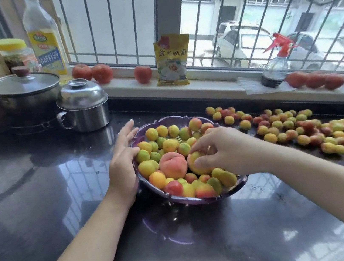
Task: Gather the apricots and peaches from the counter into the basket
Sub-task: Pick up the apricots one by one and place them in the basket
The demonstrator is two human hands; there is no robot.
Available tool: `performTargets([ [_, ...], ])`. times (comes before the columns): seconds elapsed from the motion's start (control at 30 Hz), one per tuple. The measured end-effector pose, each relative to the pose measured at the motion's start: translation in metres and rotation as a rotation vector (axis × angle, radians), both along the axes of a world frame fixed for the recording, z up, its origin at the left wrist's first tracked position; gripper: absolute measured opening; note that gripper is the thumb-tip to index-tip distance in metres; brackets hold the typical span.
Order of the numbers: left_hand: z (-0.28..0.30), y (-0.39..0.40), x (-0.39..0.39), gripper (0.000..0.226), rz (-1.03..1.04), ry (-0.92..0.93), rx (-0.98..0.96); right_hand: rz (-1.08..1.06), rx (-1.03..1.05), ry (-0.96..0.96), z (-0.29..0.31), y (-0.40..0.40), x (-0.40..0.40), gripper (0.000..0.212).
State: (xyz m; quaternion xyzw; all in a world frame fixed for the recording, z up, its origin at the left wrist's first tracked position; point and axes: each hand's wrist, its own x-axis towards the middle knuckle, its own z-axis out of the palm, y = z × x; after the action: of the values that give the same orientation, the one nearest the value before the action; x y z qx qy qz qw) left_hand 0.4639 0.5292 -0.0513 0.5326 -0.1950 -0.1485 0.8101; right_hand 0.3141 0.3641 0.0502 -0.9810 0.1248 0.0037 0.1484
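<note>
A purple basket (190, 200) sits mid-counter, filled with several small yellow, green and red apricots and a large pink-orange peach (173, 164). My right hand (221, 152) reaches over the basket, its curled fingers around a second yellow-pink peach (195, 165) that lies among the fruit in the basket. Against the basket's left rim rests my left hand (124, 162), fingers straight and spread. Several more apricots (288, 126) lie scattered on the dark counter to the right of the basket.
A lidded pan (23, 90) and a steel pot (83, 105) stand at the back left. On the window sill are tomatoes (102, 73), a yellow packet (172, 61), a spray bottle (275, 65) and an oil bottle (45, 35). The glossy black counter (195, 249) stretches in front.
</note>
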Motion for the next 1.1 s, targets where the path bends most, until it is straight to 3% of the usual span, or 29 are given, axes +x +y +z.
performTargets([
  [0.2, 0.005, 0.000, 0.006, 0.040, 0.078, 0.156, -0.098, -0.065, -0.094, -0.035, -0.019, 0.010, 0.002, 0.031],
  [0.57, 0.000, 0.002, 0.010, 0.029, 0.208, 0.077, 0.067, -0.059, -0.182, 0.023, -0.013, 0.016, -0.005, 0.011],
  [0.77, -0.001, -0.008, 0.002, 0.025, 0.104, 0.211, 0.006, -0.008, -0.195, -0.002, -0.018, 0.013, -0.008, 0.019],
  [0.87, 0.002, -0.008, 0.000, 0.028, -0.039, 0.342, -0.080, -0.067, -0.051, -0.168, -0.018, -0.003, -0.018, 0.023],
  [1.0, 0.002, -0.009, -0.004, 0.040, -0.104, 0.402, -0.089, -0.341, 0.026, -0.663, -0.028, -0.055, -0.043, 0.008],
  [1.1, 0.001, -0.012, -0.008, 0.037, 0.005, 0.343, -0.049, -0.620, -0.027, -0.696, -0.061, -0.107, -0.061, 0.013],
])
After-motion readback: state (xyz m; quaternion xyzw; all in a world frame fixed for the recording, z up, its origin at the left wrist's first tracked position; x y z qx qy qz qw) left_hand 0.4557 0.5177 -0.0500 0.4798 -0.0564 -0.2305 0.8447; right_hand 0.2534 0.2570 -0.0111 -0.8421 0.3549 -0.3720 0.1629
